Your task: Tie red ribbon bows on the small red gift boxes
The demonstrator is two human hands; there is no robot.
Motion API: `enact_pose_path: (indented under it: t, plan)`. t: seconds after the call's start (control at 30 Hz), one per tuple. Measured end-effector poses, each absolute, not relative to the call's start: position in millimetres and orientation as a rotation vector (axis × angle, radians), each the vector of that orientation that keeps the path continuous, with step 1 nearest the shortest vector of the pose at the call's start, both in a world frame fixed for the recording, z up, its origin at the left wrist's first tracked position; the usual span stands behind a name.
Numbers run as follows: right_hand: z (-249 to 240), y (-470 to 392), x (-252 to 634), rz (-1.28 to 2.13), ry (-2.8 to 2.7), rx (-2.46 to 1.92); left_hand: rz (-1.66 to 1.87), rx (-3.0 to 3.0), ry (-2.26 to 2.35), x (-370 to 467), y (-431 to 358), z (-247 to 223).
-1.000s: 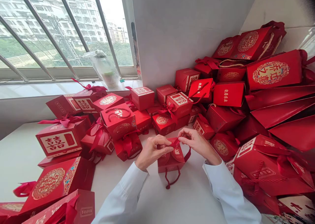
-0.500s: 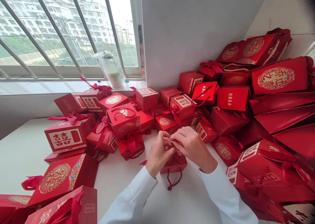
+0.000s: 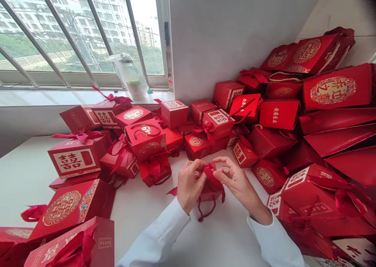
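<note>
A small red gift box [image 3: 209, 195] stands on the white table in front of me, a twisted red cord handle [image 3: 207, 212] hanging from its near side. On its top a dark red satin ribbon [image 3: 210, 174] forms a loop, and one loose end hangs down at the right. My left hand [image 3: 190, 185] is closed, pinching the ribbon between thumb and fingers. Just right of the loop is my right hand [image 3: 237, 184], thumb and index finger apart; the thumb tip is close to the ribbon, and whether it touches cannot be made out. My hands hide much of the box top.
Red gift boxes with ribbons surround the work spot: a stacked group [image 3: 145, 138] at left, a larger box [image 3: 70, 204] at lower left, more boxes [image 3: 217, 122] behind. Large red bags [image 3: 337, 87] crowd the right. A clear plastic cup [image 3: 132, 79] stands on the windowsill.
My right hand has moved slightly right, its fingers parting from a pinch. The ribbon loop now shows between my hands, with an end hanging at the right. My left hand stays at the box.
</note>
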State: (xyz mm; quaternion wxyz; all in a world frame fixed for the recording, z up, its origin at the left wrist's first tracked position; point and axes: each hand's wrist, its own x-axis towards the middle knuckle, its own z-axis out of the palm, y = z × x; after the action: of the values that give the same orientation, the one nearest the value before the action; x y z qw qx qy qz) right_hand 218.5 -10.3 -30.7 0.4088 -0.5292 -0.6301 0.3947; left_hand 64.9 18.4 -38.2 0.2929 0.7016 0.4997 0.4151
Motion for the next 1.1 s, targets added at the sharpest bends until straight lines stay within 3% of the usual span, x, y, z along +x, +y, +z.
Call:
enact_pose_path:
  t: [0.1, 0.37, 0.57, 0.8, 1.1]
  plan:
    - [-42.9, -8.1, 217.7, 1.195, -1.384, -1.281, 1.111, 1.893, 1.318, 65.2, 19.2, -38.8]
    - [-46.1, -1.3, 209.1, 1.289, -1.284, -1.230, 1.076, 1.723, 1.234, 61.5, 21.6, -34.4]
    - [-30.6, 1.8, 203.8, 0.868, -1.613, -1.525, 1.027, 1.682, 1.090, 52.9, 25.2, -27.5]
    - [-38.7, 1.9, 198.3, 0.564, -1.741, -1.499, 0.929, 1.629, 1.020, 43.4, 30.9, -22.8]
    - [-39.8, -0.6, 202.3, 0.660, -1.712, -1.400, 0.931, 1.637, 1.030, 43.7, 32.8, -26.9]
